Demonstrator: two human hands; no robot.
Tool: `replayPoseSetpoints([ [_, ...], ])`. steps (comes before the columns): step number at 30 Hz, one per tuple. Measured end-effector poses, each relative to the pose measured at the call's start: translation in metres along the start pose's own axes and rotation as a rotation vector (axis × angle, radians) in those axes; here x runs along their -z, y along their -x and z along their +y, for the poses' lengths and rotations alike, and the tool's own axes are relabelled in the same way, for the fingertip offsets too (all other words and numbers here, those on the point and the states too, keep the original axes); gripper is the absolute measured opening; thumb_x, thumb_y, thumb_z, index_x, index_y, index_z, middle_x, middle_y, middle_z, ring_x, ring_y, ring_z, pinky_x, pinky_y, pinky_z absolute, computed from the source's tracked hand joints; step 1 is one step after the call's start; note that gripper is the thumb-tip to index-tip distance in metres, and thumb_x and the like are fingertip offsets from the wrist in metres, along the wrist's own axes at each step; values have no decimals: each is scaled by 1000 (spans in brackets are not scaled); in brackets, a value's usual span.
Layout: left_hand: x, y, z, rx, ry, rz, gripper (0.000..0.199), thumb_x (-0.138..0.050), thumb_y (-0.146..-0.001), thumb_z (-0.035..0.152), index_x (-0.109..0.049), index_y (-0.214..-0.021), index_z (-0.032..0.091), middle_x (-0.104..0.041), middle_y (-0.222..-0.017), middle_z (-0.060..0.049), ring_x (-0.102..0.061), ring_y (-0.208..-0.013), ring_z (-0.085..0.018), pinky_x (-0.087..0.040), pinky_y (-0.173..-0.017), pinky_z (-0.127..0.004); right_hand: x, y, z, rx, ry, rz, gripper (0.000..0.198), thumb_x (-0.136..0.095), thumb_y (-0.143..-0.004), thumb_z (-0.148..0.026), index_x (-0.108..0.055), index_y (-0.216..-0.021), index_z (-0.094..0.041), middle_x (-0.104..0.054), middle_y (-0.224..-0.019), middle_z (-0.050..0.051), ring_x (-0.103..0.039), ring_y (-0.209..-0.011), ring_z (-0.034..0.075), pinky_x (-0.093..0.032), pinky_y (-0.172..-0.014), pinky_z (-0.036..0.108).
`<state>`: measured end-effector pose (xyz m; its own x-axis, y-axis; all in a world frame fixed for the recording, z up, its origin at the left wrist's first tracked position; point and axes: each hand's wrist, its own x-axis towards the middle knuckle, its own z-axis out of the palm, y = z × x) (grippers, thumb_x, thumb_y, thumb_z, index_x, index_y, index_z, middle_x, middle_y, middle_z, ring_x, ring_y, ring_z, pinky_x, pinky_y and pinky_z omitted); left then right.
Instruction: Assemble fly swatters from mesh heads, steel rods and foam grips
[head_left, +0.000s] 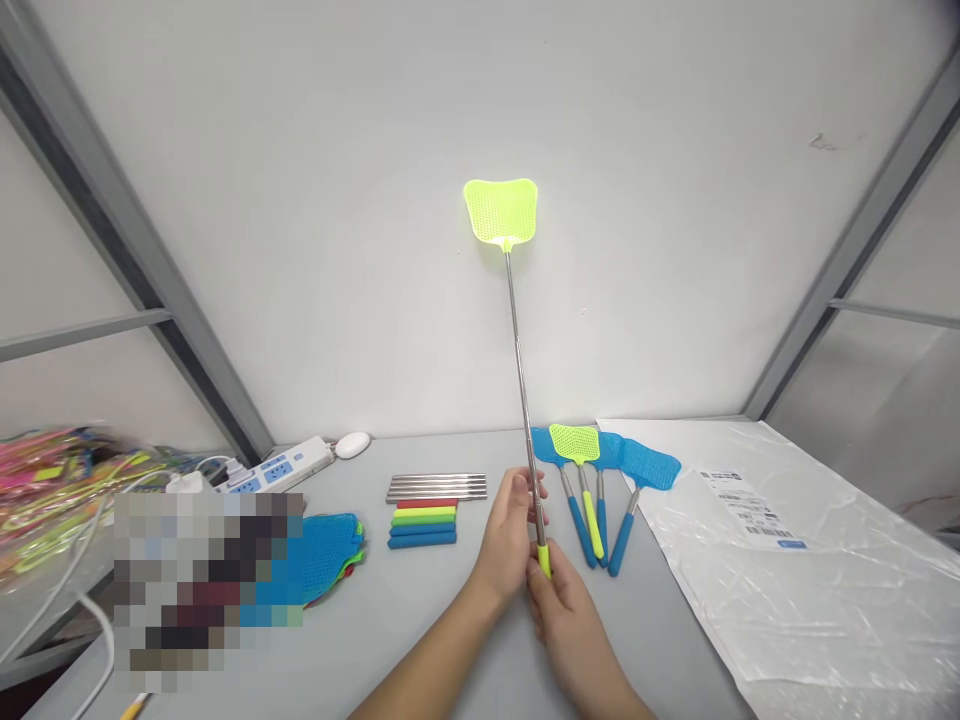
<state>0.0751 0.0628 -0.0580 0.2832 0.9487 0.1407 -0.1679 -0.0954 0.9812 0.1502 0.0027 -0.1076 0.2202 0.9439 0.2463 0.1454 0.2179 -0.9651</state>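
Left hand point(508, 530): behind rod point(517, 345), grip unclear
Right hand point(561, 602): clamped on handle point(544, 561)
Swatter point(501, 212): seemingly being adjusted; next, likely needs steadying

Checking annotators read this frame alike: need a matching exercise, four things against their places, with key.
Things
1. Left hand
2. Right hand
3. Bundle of metal rods
4. White plastic package

Places
A. Just beyond the loose coloured handles
B. On the yellow-green handle at the lower end of the upright swatter
C. Along the right side of the table
D. On the long metal shaft

Pairs: 1-D, 2-B, 3-A, 4-C
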Motion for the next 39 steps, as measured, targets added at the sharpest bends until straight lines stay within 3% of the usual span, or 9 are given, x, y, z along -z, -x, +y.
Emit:
replayPoseSetpoints([
  [8, 5, -6, 13, -96, -102, 81, 39, -43, -95, 52, -62, -86, 19, -58, -81, -2, -52, -71, -14, -44, -74, -27, 1, 3, 0, -94, -50, -195, 29, -43, -94, -46, -52, -83, -22, -62, -88, 4, -55, -76, 18, -47, -71, 27],
  [16, 14, 9, 23, 39, -142, -284, 38, -42, -95, 47, -64, -81, 19, -66, -99, -6, -57, -91, -20, -44, -75, -29, -2, 10, 2, -107, 10, -56, 35, -41, -94, -52, -56, -96, -21, -61, -82, 4, -58, -76, 21, -47, -69, 29],
  [20, 13, 16, 23, -45, -145, -330, 33, -44, -96, 43, -67, -90, 20, -66, -105, -6, -57, -102, -21, -41, -91, -31, -3, 10, -1, -51, -8, -48, 39, -38, -94, -52, -59, -105, -20, -64, -95, 8, -61, -89, 23, -49, -76, 29],
  [22, 14, 15, 22, -44, -150, -319, 35, -42, -97, 45, -68, -96, 20, -65, -99, -7, -57, -95, -21, -43, -85, -31, -2, 9, -2, -33, 4, -66, 35, -39, -95, -50, -59, -101, -21, -63, -97, 8, -61, -90, 23, -48, -78, 29],
  [25, 18, 9, 21, -71, -59, -177, 44, -34, -99, 49, -66, -98, 19, -65, -92, -6, -58, -81, -18, -45, -74, -29, -3, 10, -2, -32, 35, -90, 32, -40, -95, -49, -55, -87, -22, -60, -82, 4, -58, -75, 20, -45, -68, 27],
  [29, 23, 3, 21, -178, -85, -51, 39, -40, -98, 46, -67, -91, 18, -66, -89, -5, -58, -80, -16, -45, -82, -30, -5, 15, -2, -39, 62, -122, 34, -38, -96, -50, -51, -82, -22, -55, -74, 0, -52, -67, 17, -40, -62, 26],
  [35, 23, 5, 20, 9, -62, -294, 41, -45, -94, 51, -63, -82, 17, -64, -115, -9, -55, -68, -13, -40, -48, -23, -3, 17, -4, -83, 31, -55, 33, -38, -96, -50, -52, -85, -22, -56, -74, 1, -52, -68, 17, -39, -64, 27],
  [37, 24, 6, 21, 44, -60, -363, 42, -45, -94, 52, -65, -84, 16, -65, -112, -11, -58, -73, -15, -39, -48, -23, -2, 17, -5, -98, 15, -52, 34, -38, -96, -51, -52, -85, -22, -56, -76, 1, -52, -69, 17, -40, -66, 27],
  [39, 25, 7, 21, 7, -90, -387, 43, -45, -94, 52, -68, -85, 16, -67, -109, -11, -60, -89, -21, -46, -59, -26, -2, 16, -5, -99, 14, -69, 34, -39, -96, -51, -52, -85, -22, -55, -76, 1, -51, -70, 18, -40, -65, 27],
])
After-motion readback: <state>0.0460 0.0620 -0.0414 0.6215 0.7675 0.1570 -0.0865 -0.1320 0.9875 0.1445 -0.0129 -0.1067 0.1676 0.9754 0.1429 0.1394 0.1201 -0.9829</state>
